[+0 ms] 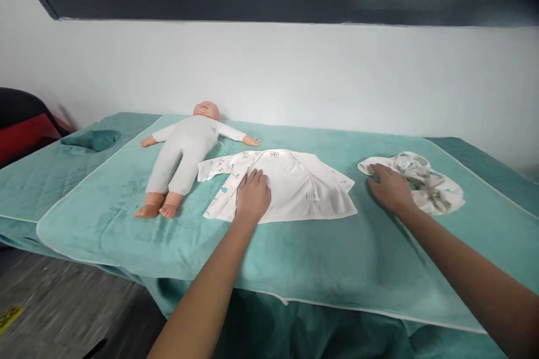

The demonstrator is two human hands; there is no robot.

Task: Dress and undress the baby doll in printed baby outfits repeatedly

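Observation:
An opened-out white baby shirt (295,190) with small printed motifs lies on the green cover, one sleeve stretched to the left. My left hand (253,193) rests flat on its left part, fingers extended. On the right, a bunched white printed cloth piece (442,190) lies in a loose ring; its exact kind cannot be made out. My right hand (391,186) touches the left edge of that piece, with thumb and fingers apart. A baby doll (185,143) in a white bodysuit lies on its back to the left, arms spread and feet bare.
The light green cover (315,269) drapes over the bed's front edge. A darker green bed surface with a face hole (96,139) shows at left, beside a red and black object (25,129). A white wall (295,73) and dark window frame (168,5) stand behind.

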